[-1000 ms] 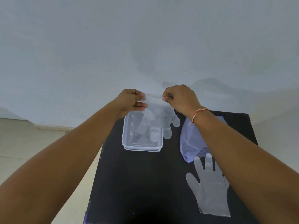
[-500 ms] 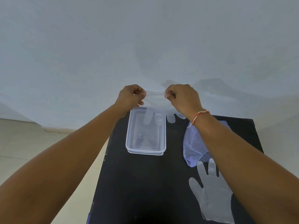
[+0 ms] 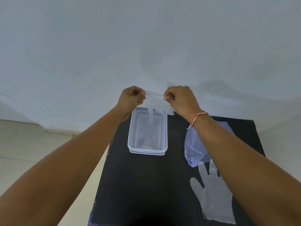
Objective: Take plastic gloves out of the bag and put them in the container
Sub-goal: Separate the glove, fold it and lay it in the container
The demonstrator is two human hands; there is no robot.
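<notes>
My left hand (image 3: 132, 97) and my right hand (image 3: 180, 97) each pinch one side of the cuff of a clear plastic glove (image 3: 154, 105), stretched between them above the far end of the container. Its fingers hang down, one dangling over the container's far rim. The clear rectangular container (image 3: 130, 141) stands on the black table (image 3: 146, 185), with nothing visible inside it. A bluish plastic bag (image 3: 193, 145) lies to its right, partly under my right forearm. A second clear glove (image 3: 213, 196) lies flat on the table near the right front.
The table is small, and its left edge drops to a beige tiled floor (image 3: 32, 152). A pale wall (image 3: 146, 46) rises right behind the table's far edge.
Both hands lifted the glove higher and farther back, so its fingers now hang at the container's far rim instead of over its middle. The view tilted slightly.
</notes>
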